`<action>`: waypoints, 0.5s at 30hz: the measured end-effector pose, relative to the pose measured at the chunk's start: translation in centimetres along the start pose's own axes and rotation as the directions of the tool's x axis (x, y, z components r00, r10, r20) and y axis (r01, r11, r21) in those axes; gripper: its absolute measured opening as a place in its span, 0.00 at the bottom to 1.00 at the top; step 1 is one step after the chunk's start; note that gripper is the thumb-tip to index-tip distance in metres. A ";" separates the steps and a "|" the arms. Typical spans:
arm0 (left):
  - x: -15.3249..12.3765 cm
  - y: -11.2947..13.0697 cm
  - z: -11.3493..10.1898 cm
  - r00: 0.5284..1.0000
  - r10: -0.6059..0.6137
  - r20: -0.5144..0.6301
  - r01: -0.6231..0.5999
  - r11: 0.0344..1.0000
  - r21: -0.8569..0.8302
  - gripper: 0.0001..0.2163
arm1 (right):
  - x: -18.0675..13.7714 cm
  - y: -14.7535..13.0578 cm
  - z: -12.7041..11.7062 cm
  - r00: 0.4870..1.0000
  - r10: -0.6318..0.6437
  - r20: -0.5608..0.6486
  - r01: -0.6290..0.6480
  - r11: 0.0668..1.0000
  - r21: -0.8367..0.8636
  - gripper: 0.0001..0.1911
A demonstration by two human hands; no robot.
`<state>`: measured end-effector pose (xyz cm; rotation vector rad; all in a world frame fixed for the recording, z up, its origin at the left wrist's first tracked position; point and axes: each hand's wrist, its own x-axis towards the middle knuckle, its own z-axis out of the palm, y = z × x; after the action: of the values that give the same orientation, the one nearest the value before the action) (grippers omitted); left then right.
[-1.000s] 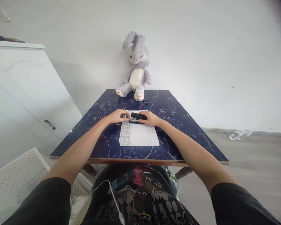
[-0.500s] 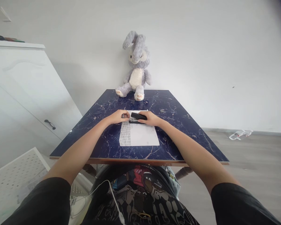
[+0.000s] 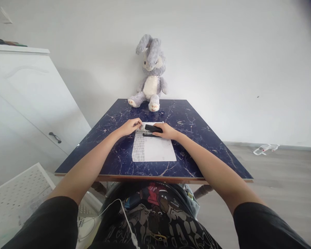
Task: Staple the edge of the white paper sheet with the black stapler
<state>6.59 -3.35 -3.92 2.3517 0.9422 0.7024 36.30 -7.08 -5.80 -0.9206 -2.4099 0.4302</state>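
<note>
One blue marbled table (image 3: 189,117) bears a paper sheet (image 3: 159,150) whose left-side print (image 3: 138,148) I find too small to read. The left hand (image 3: 130,127) curls its fingers, whether on anything I cannot tell; the right hand (image 3: 167,131) clasps the rear of a black stapler (image 3: 150,128) on the paper sheet.

head view, forward and down

The left hand (image 3: 131,126) shifted slightly farther from the person, its fingers now higher, and more of the metal strip (image 3: 140,131) beside the black stapler (image 3: 153,128) came into view.
</note>
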 end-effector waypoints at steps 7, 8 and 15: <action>0.0 0.4 -0.1 0.999 -0.029 0.018 0.028 0.999 0.033 0.18 | 0.0 0.3 0.1 1.000 -0.013 0.005 0.013 1.000 0.003 0.17; 0.0 0.5 -0.2 1.000 -0.023 0.021 0.022 0.999 0.038 0.18 | 0.0 0.3 0.1 1.000 -0.016 0.004 0.016 1.000 0.006 0.17; 0.0 0.6 -0.2 1.000 0.005 0.001 -0.005 0.999 0.051 0.15 | 0.0 0.3 0.1 1.000 -0.018 0.002 0.018 1.000 -0.003 0.16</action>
<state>6.69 -3.64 -3.40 2.3995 0.9653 0.6865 36.40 -6.88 -5.98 -0.8990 -2.4189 0.4214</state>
